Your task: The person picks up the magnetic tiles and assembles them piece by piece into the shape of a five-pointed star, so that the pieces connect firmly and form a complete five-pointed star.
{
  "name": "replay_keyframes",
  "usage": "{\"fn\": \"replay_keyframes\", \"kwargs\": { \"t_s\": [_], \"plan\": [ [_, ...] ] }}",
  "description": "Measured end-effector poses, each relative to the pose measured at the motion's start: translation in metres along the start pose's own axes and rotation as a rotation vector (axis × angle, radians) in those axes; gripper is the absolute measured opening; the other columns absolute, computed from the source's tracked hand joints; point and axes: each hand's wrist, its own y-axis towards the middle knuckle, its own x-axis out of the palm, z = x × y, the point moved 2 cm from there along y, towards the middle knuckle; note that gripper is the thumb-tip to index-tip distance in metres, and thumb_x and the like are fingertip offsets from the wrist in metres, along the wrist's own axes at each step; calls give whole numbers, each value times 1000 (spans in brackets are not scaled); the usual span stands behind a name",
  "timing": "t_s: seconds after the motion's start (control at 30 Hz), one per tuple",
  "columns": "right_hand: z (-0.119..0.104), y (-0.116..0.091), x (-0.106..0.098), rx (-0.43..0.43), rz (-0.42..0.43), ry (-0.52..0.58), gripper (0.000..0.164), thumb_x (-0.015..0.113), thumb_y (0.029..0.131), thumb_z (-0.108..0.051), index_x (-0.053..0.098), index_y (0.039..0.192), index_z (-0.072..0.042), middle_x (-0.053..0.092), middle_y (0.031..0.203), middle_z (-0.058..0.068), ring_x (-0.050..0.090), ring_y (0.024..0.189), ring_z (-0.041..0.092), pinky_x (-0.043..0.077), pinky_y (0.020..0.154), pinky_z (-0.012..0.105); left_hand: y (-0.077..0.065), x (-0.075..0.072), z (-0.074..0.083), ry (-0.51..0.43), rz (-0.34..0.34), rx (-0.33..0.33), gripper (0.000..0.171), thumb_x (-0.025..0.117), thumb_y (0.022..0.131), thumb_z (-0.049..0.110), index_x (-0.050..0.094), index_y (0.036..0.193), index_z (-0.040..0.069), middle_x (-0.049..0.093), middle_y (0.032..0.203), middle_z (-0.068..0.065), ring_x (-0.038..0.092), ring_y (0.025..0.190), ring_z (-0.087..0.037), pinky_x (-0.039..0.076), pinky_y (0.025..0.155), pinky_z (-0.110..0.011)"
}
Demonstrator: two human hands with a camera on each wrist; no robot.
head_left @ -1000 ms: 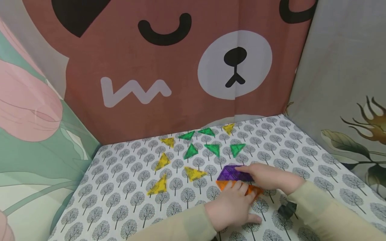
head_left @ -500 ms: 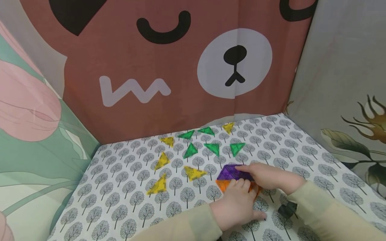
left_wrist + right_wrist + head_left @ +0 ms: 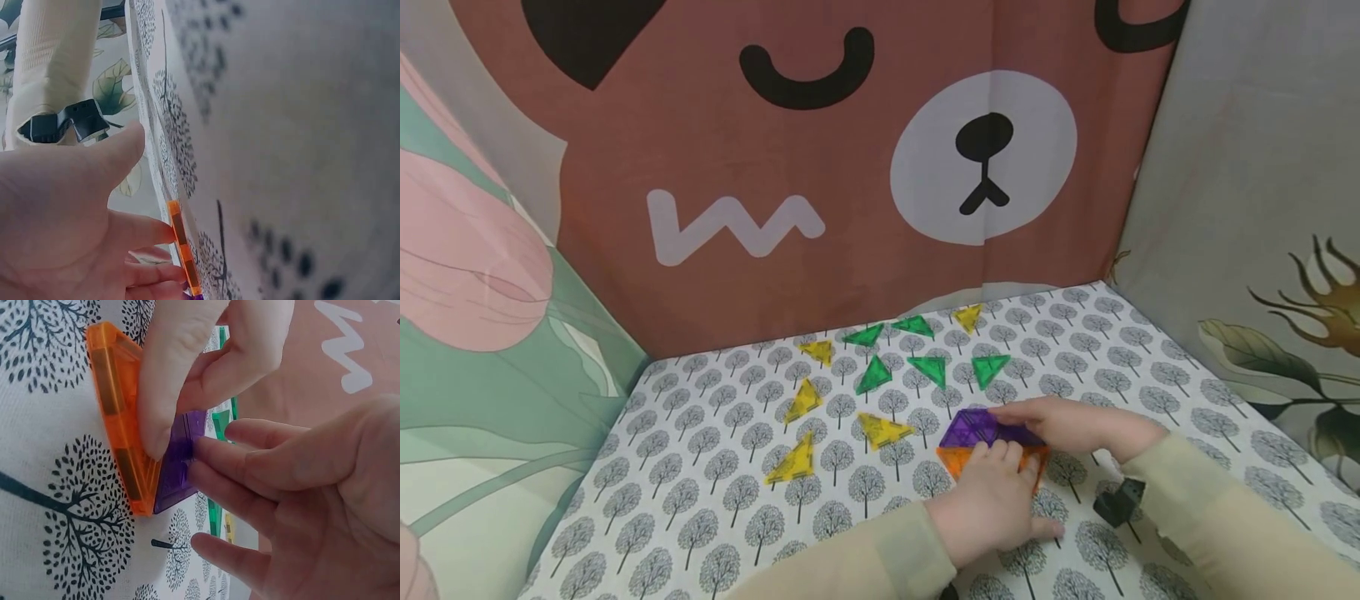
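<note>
Translucent purple triangular tiles (image 3: 964, 429) lie flat, edge to edge with an orange translucent tile piece (image 3: 950, 458) on the nearer side. Together they make a larger flat shape, partly covered by both hands. My left hand (image 3: 988, 502) rests its extended fingertips on the orange piece; in the left wrist view its fingers meet the orange edge (image 3: 184, 250), with the thumb held apart. From the right, my right hand (image 3: 1071, 425) reaches over the purple part. The right wrist view shows its spread fingers touching the purple surface (image 3: 177, 465), not wrapped round it.
Several green triangular tiles (image 3: 929, 372) and several yellow ones (image 3: 797, 462) lie scattered to the left and behind. The tree-print cloth (image 3: 700, 483) runs back to a bear-print curtain (image 3: 850, 283). A black wrist-camera mount (image 3: 1120, 502) sits at the right wrist.
My left hand has shifted slightly to the right on the orange piece. The right hand has slid a little to the right, uncovering more purple. The loose green and yellow tiles stay put.
</note>
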Motion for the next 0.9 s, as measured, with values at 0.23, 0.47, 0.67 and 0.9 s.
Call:
{"fn": "replay_keyframes", "kwargs": {
  "t_s": [0.23,0.47,0.67,0.9],
  "plan": [
    [0,1,4,2,5,0,44,40,101,2,53,142,-5,51,143,16,40,134,44,27,109,64,-20,-3,-26,-183,-31,8,93,31,81,86,31,155,29,25,160,2,22,146,-18,18,118,-44],
    [-1,-1,13,51,46,-83,48,44,99,3,54,143,-12,53,140,20,46,129,44,34,106,62,-65,0,-89,-289,23,-49,90,35,88,78,34,155,18,28,159,-7,25,145,-27,21,117,-49],
    [-3,-3,20,119,24,-125,49,44,101,1,50,147,-15,52,139,20,46,129,41,36,105,60,-115,14,-135,-434,56,-148,86,43,91,72,40,152,11,31,157,-14,28,143,-35,21,115,-56],
    [5,-4,19,105,73,-131,52,44,101,0,44,151,-16,47,145,19,42,133,42,35,107,59,-168,29,-168,-551,111,-245,84,45,93,68,42,150,7,30,157,-18,25,142,-43,19,112,-64]
  ]
}}
